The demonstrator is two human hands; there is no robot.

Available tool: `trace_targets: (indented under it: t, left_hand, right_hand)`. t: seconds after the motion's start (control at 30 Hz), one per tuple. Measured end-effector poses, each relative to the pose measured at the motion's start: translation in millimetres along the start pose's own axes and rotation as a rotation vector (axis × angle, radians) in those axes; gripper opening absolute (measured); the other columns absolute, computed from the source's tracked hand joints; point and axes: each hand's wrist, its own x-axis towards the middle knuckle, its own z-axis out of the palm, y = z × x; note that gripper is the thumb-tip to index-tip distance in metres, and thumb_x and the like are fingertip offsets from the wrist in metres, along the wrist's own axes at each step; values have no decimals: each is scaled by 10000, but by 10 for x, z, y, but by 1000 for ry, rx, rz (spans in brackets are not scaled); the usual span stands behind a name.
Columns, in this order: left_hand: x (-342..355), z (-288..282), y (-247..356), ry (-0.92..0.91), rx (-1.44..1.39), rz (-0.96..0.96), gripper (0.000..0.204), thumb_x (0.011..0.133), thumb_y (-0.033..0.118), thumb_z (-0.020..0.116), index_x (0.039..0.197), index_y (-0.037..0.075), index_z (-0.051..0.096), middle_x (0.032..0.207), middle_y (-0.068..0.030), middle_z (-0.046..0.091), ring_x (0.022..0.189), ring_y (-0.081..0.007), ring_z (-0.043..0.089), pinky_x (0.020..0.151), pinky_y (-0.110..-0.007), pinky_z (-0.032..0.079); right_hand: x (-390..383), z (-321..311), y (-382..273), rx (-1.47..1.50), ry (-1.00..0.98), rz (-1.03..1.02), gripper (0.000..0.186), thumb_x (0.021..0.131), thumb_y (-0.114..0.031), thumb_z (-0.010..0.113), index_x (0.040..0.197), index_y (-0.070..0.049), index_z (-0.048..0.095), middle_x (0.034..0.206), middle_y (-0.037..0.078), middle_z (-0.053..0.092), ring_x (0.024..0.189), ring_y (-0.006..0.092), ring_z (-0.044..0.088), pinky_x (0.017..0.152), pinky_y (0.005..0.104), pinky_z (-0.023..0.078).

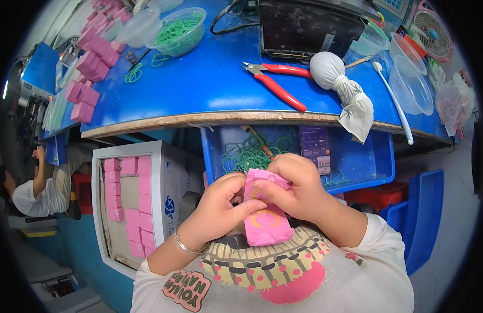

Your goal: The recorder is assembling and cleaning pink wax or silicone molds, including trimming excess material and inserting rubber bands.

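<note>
My left hand (220, 203) and my right hand (299, 185) both grip a pink block (267, 224) in front of my chest. It looks like a mould folded open, with curved yellow marks on its inner face. My right thumb presses on its upper part, while my left thumb lies across its middle. Fingers cover much of the upper half, so its detail is hidden. Just beyond my hands, green rubber bands (246, 154) lie heaped in a blue drawer (364, 180), beside a phone (315, 148).
On the blue table (210, 83) lie red-handled cutters (278, 86), a white cloth pouch (332, 73) and a toothbrush (392, 101). A bowl of green bands (181, 34) stands behind. Several pink blocks fill a carton (171, 172) at left. Another person (40, 182) sits far left.
</note>
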Motion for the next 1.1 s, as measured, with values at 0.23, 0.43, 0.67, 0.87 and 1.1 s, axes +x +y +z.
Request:
trace_targets:
  t: [0.23, 0.43, 0.67, 0.87, 1.1]
  left_hand:
    - [-10, -19, -20, -69, 88, 14, 288, 749, 66, 701, 982, -32, 562, 877, -45, 489, 754, -80, 484, 642, -232, 418]
    - [-21, 27, 2, -30, -22, -48, 276, 755, 43, 692, 982, -41, 558, 879, -39, 505, 733, -57, 492, 616, -206, 414]
    - [-24, 97, 37, 61, -258, -83, 240, 759, 45, 699, 951, -36, 580, 791, 23, 482, 643, -20, 430, 542, -195, 369]
    - [7, 96, -57, 122, -121, -98, 158, 750, 86, 722, 827, -10, 623, 667, 65, 408, 584, -5, 336, 482, -197, 297]
    - [-17, 89, 8, 121, -139, -88, 178, 779, 78, 695, 893, -29, 611, 719, 39, 528, 629, -13, 459, 533, -185, 385]
  right_hand:
    - [-51, 109, 70, 481, 26, 477, 231, 818, -216, 654, 726, -21, 572, 657, 35, 555, 596, 107, 512, 553, 265, 421]
    - [-2, 141, 107, 1148, 10, 757, 224, 890, -223, 580, 799, -19, 594, 762, 14, 597, 684, 53, 532, 604, 215, 451]
    - [-12, 10, 66, 587, -36, 504, 206, 824, -210, 647, 782, -19, 581, 706, 31, 571, 631, 105, 531, 572, 252, 431]
    - [23, 22, -64, -43, 43, 127, 232, 718, -190, 711, 722, -13, 562, 645, 113, 524, 592, 245, 522, 554, 300, 423]
    - [-44, 59, -84, 480, 118, 403, 170, 788, -131, 662, 823, -11, 546, 796, 55, 563, 720, 129, 566, 621, 277, 454]
